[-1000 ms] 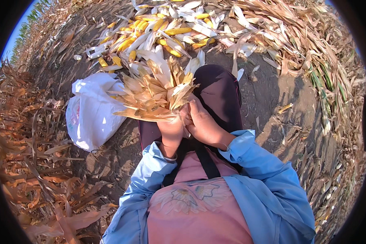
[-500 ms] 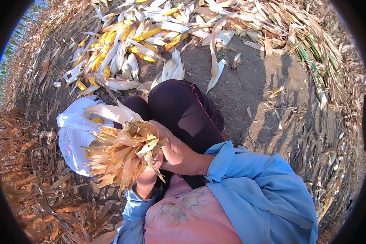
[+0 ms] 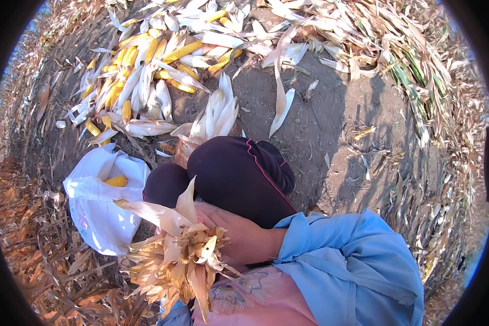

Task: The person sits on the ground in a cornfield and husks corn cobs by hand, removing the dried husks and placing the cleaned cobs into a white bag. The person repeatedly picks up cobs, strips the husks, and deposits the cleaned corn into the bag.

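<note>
Presently, head view: dry husk bundle in front of the pink shirt, low in frame, ragged tips fanned toward lower left. Right hand curled against its upper right side, gripping it, fingertips hidden. Left hand covered by the husks; cannot tell its grip. White sack on the soil left of the dark-trousered knees, a yellow cob showing at its mouth. Farther out, a scatter of yellow ears among pale husks.
</note>
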### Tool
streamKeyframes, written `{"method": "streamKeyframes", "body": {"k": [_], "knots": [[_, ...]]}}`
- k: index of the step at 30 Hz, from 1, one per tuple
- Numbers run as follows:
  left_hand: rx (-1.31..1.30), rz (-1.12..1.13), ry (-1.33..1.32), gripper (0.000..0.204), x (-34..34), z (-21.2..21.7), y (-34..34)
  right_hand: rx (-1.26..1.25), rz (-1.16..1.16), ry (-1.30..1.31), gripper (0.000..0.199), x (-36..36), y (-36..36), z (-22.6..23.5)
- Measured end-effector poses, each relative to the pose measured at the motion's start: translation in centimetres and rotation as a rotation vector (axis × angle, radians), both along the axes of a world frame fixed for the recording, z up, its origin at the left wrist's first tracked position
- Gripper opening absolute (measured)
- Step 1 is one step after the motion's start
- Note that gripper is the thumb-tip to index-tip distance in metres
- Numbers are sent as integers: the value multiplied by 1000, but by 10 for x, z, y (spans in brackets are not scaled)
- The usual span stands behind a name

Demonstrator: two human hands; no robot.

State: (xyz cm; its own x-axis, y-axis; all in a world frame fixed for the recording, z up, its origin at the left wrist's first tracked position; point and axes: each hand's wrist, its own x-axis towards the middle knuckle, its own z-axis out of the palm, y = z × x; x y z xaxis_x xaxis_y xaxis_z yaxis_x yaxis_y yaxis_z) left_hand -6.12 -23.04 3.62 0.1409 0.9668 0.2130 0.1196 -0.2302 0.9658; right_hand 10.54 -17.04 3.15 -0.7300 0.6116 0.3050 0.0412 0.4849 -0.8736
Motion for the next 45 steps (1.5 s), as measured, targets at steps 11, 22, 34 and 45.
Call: {"method": "streamKeyframes", "body": {"k": [11,22,34,45], "knots": [[25,-239,-208,46,-4,4,15,-71,126,-46,60,2,31,0],[240,-206,-166,28,-18,32,73,254,189,-228,47,-15,67,13],[250,-157,-180,18,-33,23,90,143,334,-258,47,-31,94,8],[234,-333,-238,21,-41,22,93,252,486,-256,47,-33,118,12]]}}
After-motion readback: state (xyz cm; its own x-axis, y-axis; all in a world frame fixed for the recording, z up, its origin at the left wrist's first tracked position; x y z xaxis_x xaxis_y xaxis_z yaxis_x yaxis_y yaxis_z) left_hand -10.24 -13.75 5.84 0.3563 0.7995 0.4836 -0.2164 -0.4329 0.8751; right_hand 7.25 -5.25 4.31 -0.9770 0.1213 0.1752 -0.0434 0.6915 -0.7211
